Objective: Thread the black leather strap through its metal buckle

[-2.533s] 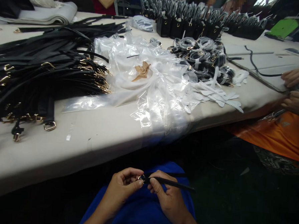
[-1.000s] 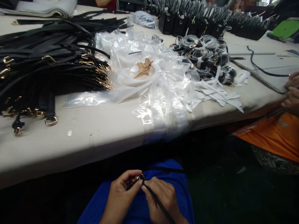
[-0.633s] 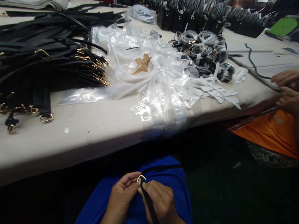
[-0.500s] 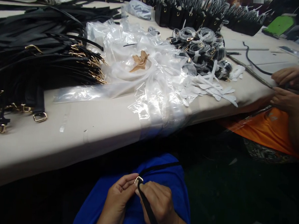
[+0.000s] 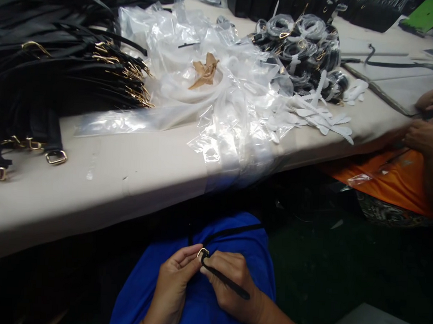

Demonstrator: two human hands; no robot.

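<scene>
Over my blue-clad lap, my left hand (image 5: 172, 283) and my right hand (image 5: 232, 283) meet, both pinched on a thin black strap (image 5: 225, 280). A small gold buckle (image 5: 202, 252) sits at the strap's end, right between my fingertips. The free strap end runs down to the right across my right hand. Another stretch of black strap (image 5: 231, 230) lies over my knee just beyond the hands.
A beige table (image 5: 128, 181) carries a big pile of black straps with gold buckles (image 5: 54, 71) at left, crumpled clear plastic bags (image 5: 220, 99) in the middle, wrapped strap coils (image 5: 302, 45) and white foam strips (image 5: 323, 121) at right. Another person's hands (image 5: 431, 120) work at the right edge.
The strap's free end swung from pointing right to hanging down over my right hand, then shortened. My hands stayed pinched at the buckle. The view tilted down, and the table shifted up.
</scene>
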